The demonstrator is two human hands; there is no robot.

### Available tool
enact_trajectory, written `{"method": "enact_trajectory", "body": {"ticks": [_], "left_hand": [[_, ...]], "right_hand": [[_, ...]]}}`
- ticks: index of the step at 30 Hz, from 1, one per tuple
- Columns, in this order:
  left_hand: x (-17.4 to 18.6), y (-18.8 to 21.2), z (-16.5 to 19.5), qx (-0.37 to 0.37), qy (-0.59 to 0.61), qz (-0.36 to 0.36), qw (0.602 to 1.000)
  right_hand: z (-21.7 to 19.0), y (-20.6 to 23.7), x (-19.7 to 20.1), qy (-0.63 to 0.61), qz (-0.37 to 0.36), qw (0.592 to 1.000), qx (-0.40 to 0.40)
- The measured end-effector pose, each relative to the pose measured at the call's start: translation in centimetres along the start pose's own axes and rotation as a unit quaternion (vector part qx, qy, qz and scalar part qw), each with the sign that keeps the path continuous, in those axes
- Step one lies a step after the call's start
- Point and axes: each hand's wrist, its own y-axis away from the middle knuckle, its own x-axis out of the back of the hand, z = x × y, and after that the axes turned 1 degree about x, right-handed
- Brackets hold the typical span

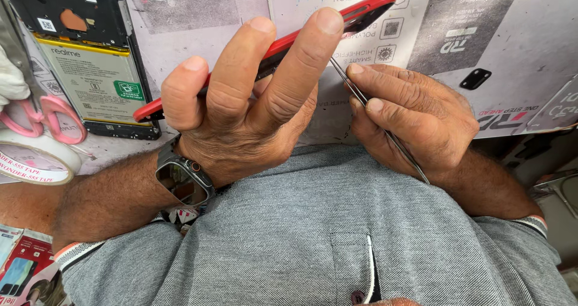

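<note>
My left hand (247, 95) grips a red phone frame (367, 5) edge-on, fingers wrapped over its top, a smartwatch (183, 179) on that wrist. My right hand (415, 119) pinches a pair of thin metal tweezers (355, 89), whose tip points up toward the underside of the red frame, close to the left hand's fingers. Whether the tip touches the frame is hidden behind my fingers. Both hands are held just above my grey shirt.
An opened phone with its battery showing (90, 71) lies at the upper left. Pink-handled scissors (48, 116) and a roll of white tape (36, 158) sit beside it. A small black part (475, 78) rests on the printed sheets (512, 35) covering the table.
</note>
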Motion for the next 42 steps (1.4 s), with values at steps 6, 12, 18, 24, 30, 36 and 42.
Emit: {"method": "enact_trajectory", "body": {"ticks": [6,12,18,24,30,36,42], "left_hand": [[0.1,-0.1,0.0,0.01,0.003,0.004,1.0],[0.1,-0.1,-0.1,0.007,-0.001,0.0,1.0],[0.2,-0.3,-0.1,0.005,0.001,0.002,1.0],[0.3,-0.3,0.0,0.002,0.004,0.003,1.0],[0.1,-0.2,0.0,0.0,0.007,0.002,1.0],[0.0,-0.2,0.1,0.006,0.001,0.009,1.0],[0.2,-0.2,0.0,0.001,-0.004,-0.001,1.0]], "right_hand": [[-0.1,-0.3,0.1,0.01,-0.004,1.0,0.01],[-0.3,-0.2,-0.1,0.024,0.009,1.0,0.01],[-0.2,0.4,-0.5,-0.014,0.057,0.998,-0.025],[0.1,1.0,-1.1,-0.021,0.099,0.995,-0.02],[0.0,0.7,-0.7,0.008,0.072,0.997,-0.02],[0.0,0.4,-0.8,0.018,0.076,0.997,-0.02],[0.0,0.3,-0.8,0.02,0.068,0.997,-0.02]]}}
